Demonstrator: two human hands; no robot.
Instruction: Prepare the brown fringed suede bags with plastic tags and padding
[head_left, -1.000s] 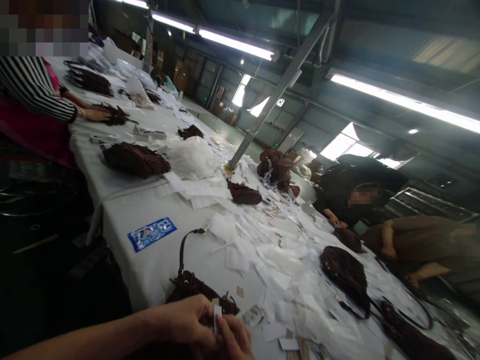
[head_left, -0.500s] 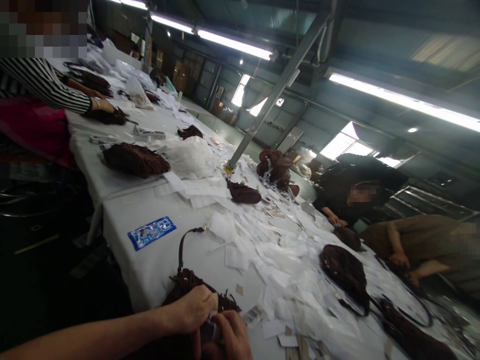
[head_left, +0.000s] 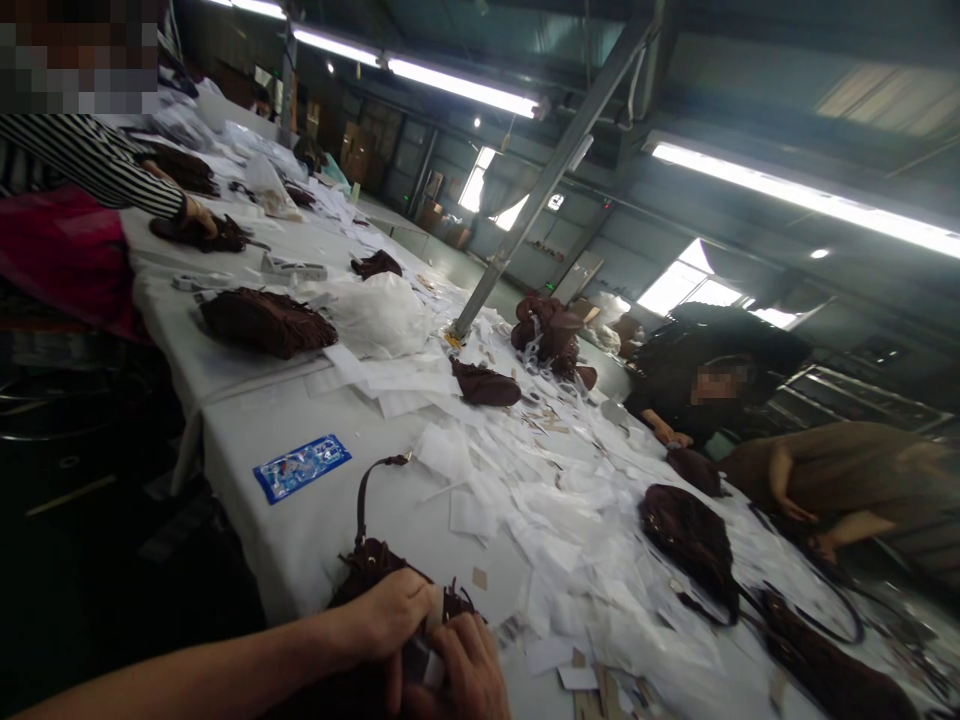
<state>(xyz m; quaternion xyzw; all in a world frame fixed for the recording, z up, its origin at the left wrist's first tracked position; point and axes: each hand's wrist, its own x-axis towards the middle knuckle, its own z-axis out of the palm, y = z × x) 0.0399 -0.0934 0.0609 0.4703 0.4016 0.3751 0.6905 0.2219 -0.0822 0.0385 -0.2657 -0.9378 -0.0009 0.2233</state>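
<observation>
A dark brown fringed handbag (head_left: pixel 373 562) lies at the table's near edge, its strap (head_left: pixel 361 495) looping up and away over the white cover. My left hand (head_left: pixel 390 615) is closed on the bag's upper part. Beside it on the right, my right hand (head_left: pixel 466 665) has its fingers bent together at the bag. A small whitish piece (head_left: pixel 433 668) shows by these fingers, too blurred to name; whether they pinch it or the bag's edge is hidden. My hands cover much of the bag.
A blue printed packet (head_left: pixel 301 468) lies left of the strap. White paper scraps (head_left: pixel 547 540) litter the table's middle. More brown bags (head_left: pixel 690 545) lie around, and a slanting metal post (head_left: pixel 517 230) rises beyond. Co-workers handle bags on both sides.
My right hand has shifted slightly up and right, its fingers curling more. My left hand stays on the bag. The striped-sleeved co-worker's hand has moved a little left.
</observation>
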